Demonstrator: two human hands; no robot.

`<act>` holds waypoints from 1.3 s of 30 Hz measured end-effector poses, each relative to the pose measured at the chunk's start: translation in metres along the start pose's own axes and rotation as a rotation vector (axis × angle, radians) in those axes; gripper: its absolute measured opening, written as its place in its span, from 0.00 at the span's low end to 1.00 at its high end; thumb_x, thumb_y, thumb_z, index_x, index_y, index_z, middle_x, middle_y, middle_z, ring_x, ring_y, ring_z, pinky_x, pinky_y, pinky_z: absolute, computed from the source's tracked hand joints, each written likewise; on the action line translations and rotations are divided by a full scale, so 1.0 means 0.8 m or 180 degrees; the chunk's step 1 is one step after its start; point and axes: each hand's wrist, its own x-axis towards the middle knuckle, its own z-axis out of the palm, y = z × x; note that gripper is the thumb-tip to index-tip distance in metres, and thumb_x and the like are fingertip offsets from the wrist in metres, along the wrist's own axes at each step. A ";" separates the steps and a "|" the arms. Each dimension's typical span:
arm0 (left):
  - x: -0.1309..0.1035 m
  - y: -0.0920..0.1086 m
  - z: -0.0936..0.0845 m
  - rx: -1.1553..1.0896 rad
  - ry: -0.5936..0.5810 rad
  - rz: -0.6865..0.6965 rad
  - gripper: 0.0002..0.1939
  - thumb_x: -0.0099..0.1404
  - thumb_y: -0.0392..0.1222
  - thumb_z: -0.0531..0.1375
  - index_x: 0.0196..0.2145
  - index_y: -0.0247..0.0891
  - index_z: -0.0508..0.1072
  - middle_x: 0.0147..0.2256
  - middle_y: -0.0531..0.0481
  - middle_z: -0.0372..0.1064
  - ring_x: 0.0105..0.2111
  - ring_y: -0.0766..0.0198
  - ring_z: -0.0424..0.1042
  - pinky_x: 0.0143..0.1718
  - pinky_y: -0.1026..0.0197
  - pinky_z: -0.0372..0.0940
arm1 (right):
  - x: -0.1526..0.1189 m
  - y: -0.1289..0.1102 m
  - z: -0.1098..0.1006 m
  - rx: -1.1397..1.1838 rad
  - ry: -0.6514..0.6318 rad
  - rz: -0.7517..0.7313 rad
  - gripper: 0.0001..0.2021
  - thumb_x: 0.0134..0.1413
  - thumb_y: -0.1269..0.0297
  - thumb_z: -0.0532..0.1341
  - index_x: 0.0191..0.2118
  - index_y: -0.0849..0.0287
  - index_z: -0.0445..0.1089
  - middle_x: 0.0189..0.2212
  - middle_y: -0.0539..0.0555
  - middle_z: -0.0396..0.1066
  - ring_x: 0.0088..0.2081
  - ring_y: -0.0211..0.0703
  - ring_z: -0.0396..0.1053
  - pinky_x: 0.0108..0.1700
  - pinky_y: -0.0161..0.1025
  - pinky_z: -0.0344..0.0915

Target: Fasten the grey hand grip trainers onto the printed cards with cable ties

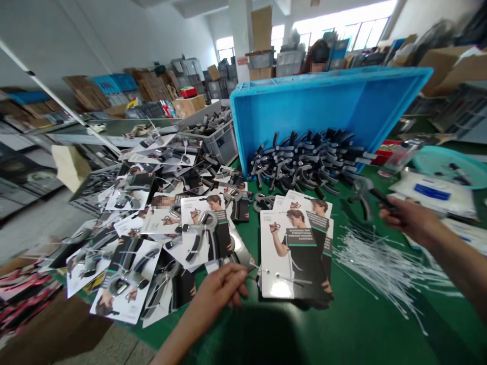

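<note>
My right hand is closed around one handle of a grey and black hand grip strengthener, raised above a loose heap of white cable ties. My left hand has its fingers pinched together at the left edge of a stack of printed cards. What lies between those fingertips, if anything, is too small to make out. The top card shows two punched holes near its lower left, and thin white ties lie across it.
A tipped blue crate behind the cards holds many loose grip strengtheners. To the left, carded grip strengtheners are piled up. A grey crate stands behind them. At right are plastic bags and a turquoise basin. Someone is behind the blue crate.
</note>
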 end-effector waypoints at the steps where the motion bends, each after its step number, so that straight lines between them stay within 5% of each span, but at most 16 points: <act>1: -0.001 0.006 -0.012 0.0049 0.0308 0.0149 0.20 0.68 0.56 0.58 0.44 0.35 0.73 0.29 0.48 0.77 0.22 0.66 0.72 0.24 0.66 0.64 | -0.030 -0.010 -0.007 0.0183 -0.0073 -0.0020 0.22 0.65 0.43 0.44 0.29 0.49 0.64 0.18 0.55 0.65 0.14 0.40 0.51 0.21 0.46 0.51; 4: 0.005 0.032 -0.028 0.0059 0.0906 0.0603 0.18 0.69 0.54 0.57 0.45 0.35 0.73 0.30 0.48 0.76 0.24 0.65 0.72 0.27 0.64 0.67 | -0.125 -0.056 0.003 0.1313 -0.0648 0.0199 0.18 0.63 0.43 0.48 0.32 0.46 0.68 0.12 0.48 0.49 0.13 0.40 0.47 0.18 0.45 0.45; 7: 0.025 0.065 -0.015 0.0267 0.0798 0.1364 0.16 0.70 0.49 0.58 0.50 0.38 0.73 0.42 0.44 0.76 0.38 0.60 0.76 0.43 0.59 0.70 | -0.201 -0.115 0.049 0.2085 -0.0962 0.0394 0.18 0.65 0.45 0.50 0.33 0.49 0.69 0.11 0.45 0.46 0.13 0.38 0.43 0.18 0.43 0.48; 9: 0.043 0.082 0.001 0.0665 0.0539 0.1999 0.20 0.69 0.45 0.60 0.57 0.43 0.70 0.55 0.43 0.70 0.53 0.56 0.70 0.57 0.55 0.64 | -0.231 -0.146 0.087 0.2566 -0.1258 0.0385 0.18 0.66 0.46 0.50 0.35 0.53 0.69 0.12 0.43 0.46 0.14 0.35 0.40 0.18 0.38 0.47; 12: 0.070 0.091 0.018 0.1148 0.0162 0.2394 0.24 0.68 0.42 0.60 0.61 0.46 0.66 0.60 0.44 0.64 0.57 0.55 0.65 0.60 0.52 0.59 | -0.244 -0.168 0.131 0.3087 -0.1904 0.0476 0.18 0.69 0.50 0.50 0.36 0.57 0.67 0.14 0.42 0.51 0.15 0.30 0.37 0.18 0.32 0.44; 17: 0.093 0.074 0.014 0.1409 0.0172 0.2163 0.15 0.68 0.42 0.61 0.52 0.41 0.74 0.40 0.48 0.72 0.39 0.59 0.71 0.46 0.56 0.65 | -0.234 -0.152 0.156 0.3286 -0.2375 0.0886 0.16 0.69 0.53 0.51 0.39 0.60 0.65 0.17 0.44 0.60 0.14 0.26 0.35 0.15 0.27 0.36; 22: 0.081 0.060 0.004 0.1745 -0.0114 0.2217 0.12 0.69 0.43 0.61 0.50 0.42 0.75 0.45 0.48 0.74 0.46 0.57 0.69 0.52 0.54 0.60 | -0.236 -0.135 0.148 0.1793 -0.2624 0.0884 0.26 0.68 0.43 0.44 0.40 0.59 0.67 0.17 0.50 0.69 0.11 0.30 0.44 0.14 0.30 0.39; 25: 0.073 0.058 0.001 0.2073 -0.0268 0.2231 0.11 0.69 0.44 0.60 0.48 0.42 0.75 0.45 0.48 0.73 0.48 0.56 0.67 0.53 0.53 0.59 | -0.242 -0.136 0.138 -0.0053 -0.2277 0.0294 0.30 0.67 0.40 0.43 0.33 0.58 0.69 0.15 0.52 0.68 0.14 0.36 0.56 0.18 0.34 0.50; 29: 0.074 0.070 0.001 0.2359 -0.0263 0.2358 0.12 0.72 0.45 0.57 0.48 0.42 0.75 0.47 0.46 0.71 0.50 0.56 0.66 0.55 0.51 0.57 | -0.247 -0.135 0.132 -0.1748 -0.0783 -0.0692 0.19 0.66 0.49 0.50 0.38 0.56 0.72 0.31 0.58 0.76 0.31 0.50 0.72 0.32 0.41 0.62; 32: 0.088 0.093 0.014 0.2529 -0.0019 0.2548 0.12 0.73 0.40 0.54 0.47 0.40 0.76 0.45 0.45 0.72 0.48 0.55 0.67 0.53 0.51 0.59 | -0.244 -0.131 0.134 -0.1816 -0.0482 -0.1274 0.14 0.65 0.52 0.54 0.48 0.53 0.70 0.43 0.59 0.75 0.43 0.55 0.72 0.39 0.45 0.65; 36: 0.109 0.116 0.035 0.2805 -0.0138 0.2667 0.11 0.71 0.37 0.56 0.47 0.38 0.76 0.45 0.44 0.71 0.48 0.54 0.67 0.53 0.50 0.61 | -0.232 -0.130 0.135 -0.1590 -0.0709 -0.1524 0.11 0.66 0.56 0.55 0.45 0.55 0.70 0.42 0.58 0.73 0.43 0.51 0.71 0.42 0.45 0.66; 39: 0.112 0.109 0.029 0.2570 0.0697 0.2453 0.12 0.69 0.38 0.58 0.49 0.36 0.74 0.47 0.42 0.70 0.50 0.52 0.67 0.56 0.48 0.60 | -0.221 -0.131 0.128 -0.1511 -0.0674 -0.1467 0.11 0.68 0.57 0.53 0.41 0.56 0.70 0.39 0.57 0.72 0.41 0.49 0.71 0.44 0.46 0.66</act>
